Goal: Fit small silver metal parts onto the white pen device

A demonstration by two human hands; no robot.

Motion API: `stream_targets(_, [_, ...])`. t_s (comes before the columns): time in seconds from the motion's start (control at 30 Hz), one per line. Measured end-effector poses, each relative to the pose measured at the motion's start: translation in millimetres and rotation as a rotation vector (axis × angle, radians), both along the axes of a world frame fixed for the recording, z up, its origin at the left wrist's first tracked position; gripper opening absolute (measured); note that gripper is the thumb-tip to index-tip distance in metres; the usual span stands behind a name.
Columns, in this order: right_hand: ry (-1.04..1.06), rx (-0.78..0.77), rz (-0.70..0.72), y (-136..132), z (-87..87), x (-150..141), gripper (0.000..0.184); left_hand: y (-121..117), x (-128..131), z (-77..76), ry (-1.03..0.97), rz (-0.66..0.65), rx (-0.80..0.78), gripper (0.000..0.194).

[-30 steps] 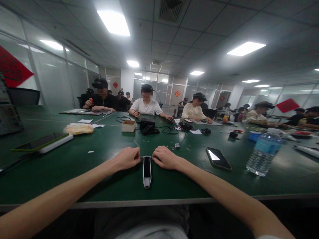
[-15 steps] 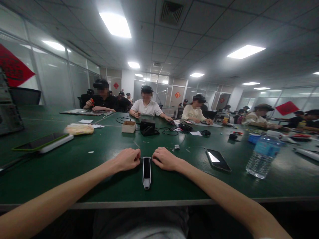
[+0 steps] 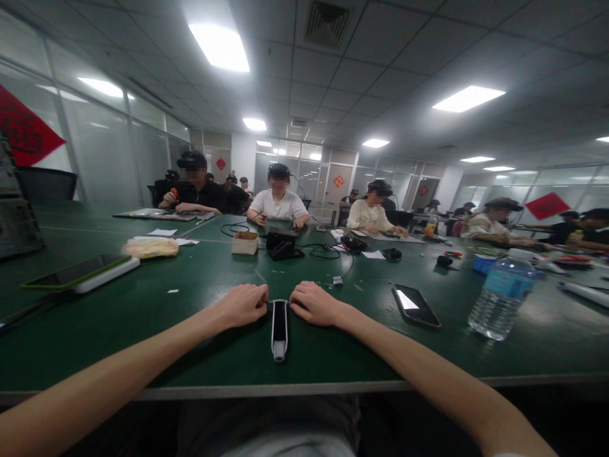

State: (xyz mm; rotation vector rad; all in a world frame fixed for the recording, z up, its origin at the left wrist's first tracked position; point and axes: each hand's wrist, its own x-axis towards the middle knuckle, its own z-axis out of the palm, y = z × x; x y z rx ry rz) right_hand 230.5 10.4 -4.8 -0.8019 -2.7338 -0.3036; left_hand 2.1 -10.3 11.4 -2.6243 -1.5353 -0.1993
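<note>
On the green table [image 3: 214, 365] in front of me lies a slim white-edged device [image 3: 280, 330] with a long black face and a pale, narrower near end. My left hand [image 3: 245, 304] is closed with curled fingers at the left of its far end. At the right of that end, my right hand [image 3: 314, 304] is also closed, knuckles up. Thin dark bits show between the fingers and the device's far corners. Whatever the fingertips pinch is hidden. Small metal-looking pieces [image 3: 337, 280] lie just beyond my right hand.
To the right are a phone [image 3: 416, 306] and a water bottle [image 3: 503, 295]. Ahead stand a small cardboard box [image 3: 245, 243] and a black stand-like object [image 3: 281, 243], with cables [image 3: 325, 251] beside them. A green-edged tablet [image 3: 76, 271] lies left. Co-workers sit across the table.
My hands and the device stay in place. Across the table, the co-worker in white has drawn one hand back from the cables toward the black object.
</note>
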Motion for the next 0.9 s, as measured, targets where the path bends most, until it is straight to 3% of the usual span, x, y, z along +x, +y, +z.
stream_targets(0.9, [-0.012, -0.013, -0.005, -1.6, 2.8, -0.2, 0.021, 0.4, -1.1, -0.5, 0.026, -0.027, -0.007, 0.015])
